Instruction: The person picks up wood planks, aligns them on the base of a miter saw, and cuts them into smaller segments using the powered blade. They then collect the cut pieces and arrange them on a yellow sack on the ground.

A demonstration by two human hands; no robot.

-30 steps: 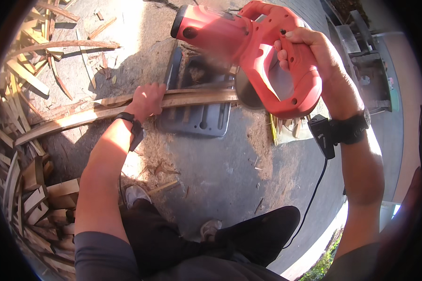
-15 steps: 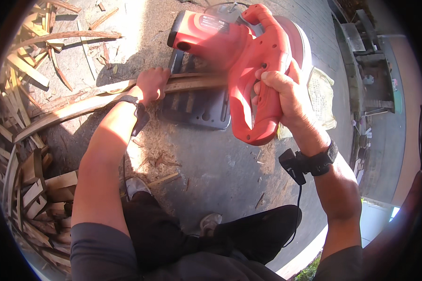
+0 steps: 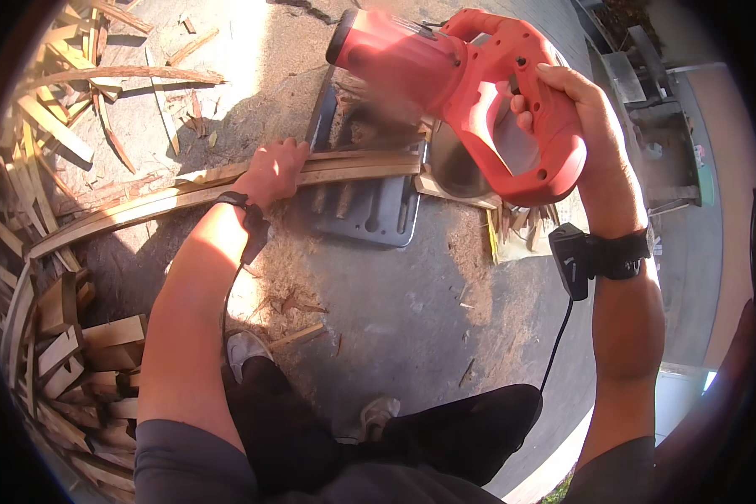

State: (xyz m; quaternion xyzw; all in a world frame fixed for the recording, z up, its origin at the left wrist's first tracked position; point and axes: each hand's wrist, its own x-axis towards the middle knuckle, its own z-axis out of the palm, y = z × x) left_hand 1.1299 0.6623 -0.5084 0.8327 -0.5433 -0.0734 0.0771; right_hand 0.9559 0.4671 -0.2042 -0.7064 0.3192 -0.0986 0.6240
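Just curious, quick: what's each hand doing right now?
Left hand: pressed flat on the long wood strips.
Right hand: closed around the red circular saw handle.

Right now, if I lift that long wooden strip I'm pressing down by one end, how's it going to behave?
The long wooden strip looks thin for its length, so it would probably sag and flex rather than stay stiff. It seems light, like the offcuts piled beside it. Flat, so unlikely to roll; its rough split edges may splinter under your left hand.
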